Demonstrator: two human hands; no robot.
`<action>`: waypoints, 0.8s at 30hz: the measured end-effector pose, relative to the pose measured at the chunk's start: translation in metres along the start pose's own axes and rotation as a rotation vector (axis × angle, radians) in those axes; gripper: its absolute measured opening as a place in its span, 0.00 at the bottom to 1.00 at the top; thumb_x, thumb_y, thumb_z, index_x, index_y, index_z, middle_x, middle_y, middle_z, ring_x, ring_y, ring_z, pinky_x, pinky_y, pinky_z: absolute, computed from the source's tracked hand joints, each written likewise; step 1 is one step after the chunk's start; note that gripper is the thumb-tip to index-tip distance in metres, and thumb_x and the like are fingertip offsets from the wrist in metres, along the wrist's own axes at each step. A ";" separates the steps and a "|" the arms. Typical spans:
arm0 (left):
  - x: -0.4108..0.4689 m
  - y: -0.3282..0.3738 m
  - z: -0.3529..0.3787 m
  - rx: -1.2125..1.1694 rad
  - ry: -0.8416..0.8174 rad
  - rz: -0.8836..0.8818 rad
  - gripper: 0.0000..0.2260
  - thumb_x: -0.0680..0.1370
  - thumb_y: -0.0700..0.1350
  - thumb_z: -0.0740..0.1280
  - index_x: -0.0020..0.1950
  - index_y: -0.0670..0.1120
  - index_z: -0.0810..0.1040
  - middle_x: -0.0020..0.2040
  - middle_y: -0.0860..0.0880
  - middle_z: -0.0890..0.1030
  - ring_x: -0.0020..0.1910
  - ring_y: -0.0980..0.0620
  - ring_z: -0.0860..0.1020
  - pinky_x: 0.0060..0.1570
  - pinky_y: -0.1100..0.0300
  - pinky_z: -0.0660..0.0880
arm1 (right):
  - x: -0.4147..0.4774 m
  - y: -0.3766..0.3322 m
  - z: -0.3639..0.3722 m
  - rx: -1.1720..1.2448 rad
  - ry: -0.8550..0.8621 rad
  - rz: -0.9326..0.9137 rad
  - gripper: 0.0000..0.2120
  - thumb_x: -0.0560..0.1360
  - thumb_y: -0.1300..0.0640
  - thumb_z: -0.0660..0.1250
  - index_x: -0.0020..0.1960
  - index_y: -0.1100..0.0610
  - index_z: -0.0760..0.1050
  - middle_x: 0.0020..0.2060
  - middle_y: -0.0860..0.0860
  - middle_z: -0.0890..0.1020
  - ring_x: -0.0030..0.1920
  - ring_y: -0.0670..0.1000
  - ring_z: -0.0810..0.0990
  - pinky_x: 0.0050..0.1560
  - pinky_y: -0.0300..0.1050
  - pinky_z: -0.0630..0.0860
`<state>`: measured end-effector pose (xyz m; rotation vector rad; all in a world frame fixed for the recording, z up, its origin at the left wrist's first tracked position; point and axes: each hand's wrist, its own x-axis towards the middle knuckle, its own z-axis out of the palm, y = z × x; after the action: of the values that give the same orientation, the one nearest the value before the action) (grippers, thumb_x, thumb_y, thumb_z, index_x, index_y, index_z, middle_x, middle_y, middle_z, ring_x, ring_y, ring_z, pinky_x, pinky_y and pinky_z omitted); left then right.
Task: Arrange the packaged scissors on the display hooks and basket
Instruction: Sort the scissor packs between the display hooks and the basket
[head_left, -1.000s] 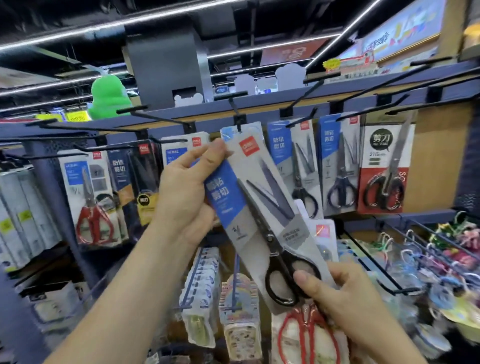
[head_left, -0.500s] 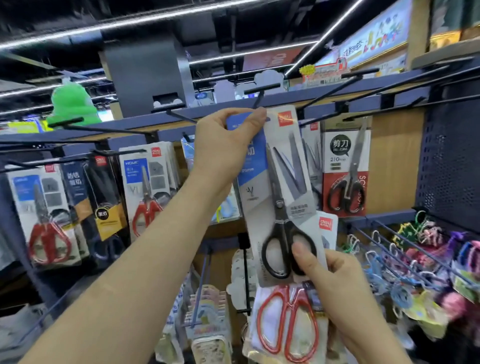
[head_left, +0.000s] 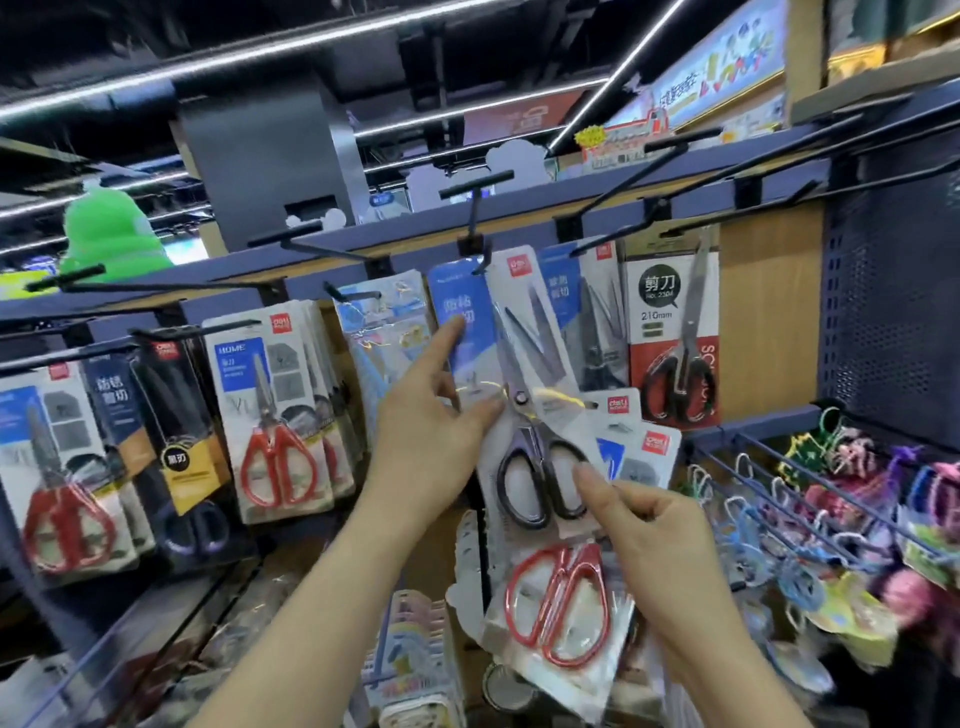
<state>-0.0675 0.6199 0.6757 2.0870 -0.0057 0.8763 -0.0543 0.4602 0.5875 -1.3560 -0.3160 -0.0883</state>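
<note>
Has lowered left hand from card top to lie straight-fingered against black-handled scissors pack, now hung on display hook (right hand curled round red-handled pack below).

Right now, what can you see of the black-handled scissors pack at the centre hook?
The black-handled scissors pack is a tall card, blue panel left, pale grey right, red logo on top, under a clear blister. Scissors sit blades up, slightly open, handles low. It hangs tilted, its top at the tip of the hook. The left hand touches the blue panel with a straight forefinger; the right hand pinches its lower right corner.
</note>
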 end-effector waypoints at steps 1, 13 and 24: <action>0.009 -0.003 0.001 0.009 0.003 -0.019 0.33 0.75 0.40 0.73 0.76 0.57 0.64 0.56 0.51 0.80 0.46 0.54 0.80 0.55 0.56 0.77 | 0.004 0.003 -0.006 -0.004 0.052 0.013 0.18 0.71 0.45 0.73 0.29 0.56 0.79 0.46 0.56 0.71 0.53 0.47 0.71 0.58 0.55 0.66; 0.053 -0.036 0.031 0.668 -0.028 0.035 0.36 0.80 0.43 0.66 0.81 0.51 0.47 0.58 0.37 0.79 0.53 0.37 0.77 0.48 0.47 0.75 | 0.010 -0.004 -0.060 0.012 0.074 -0.192 0.37 0.75 0.65 0.71 0.66 0.27 0.64 0.65 0.43 0.78 0.58 0.47 0.82 0.55 0.54 0.80; -0.007 0.003 0.038 0.292 -0.025 0.326 0.14 0.79 0.53 0.65 0.64 0.52 0.77 0.47 0.53 0.79 0.43 0.55 0.77 0.44 0.57 0.76 | 0.009 -0.005 -0.046 0.092 0.015 -0.185 0.39 0.72 0.60 0.74 0.69 0.29 0.61 0.61 0.44 0.82 0.57 0.46 0.83 0.54 0.47 0.82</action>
<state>-0.0519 0.5890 0.6586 2.4123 -0.2506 1.0984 -0.0387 0.4159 0.5868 -1.2323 -0.4276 -0.2359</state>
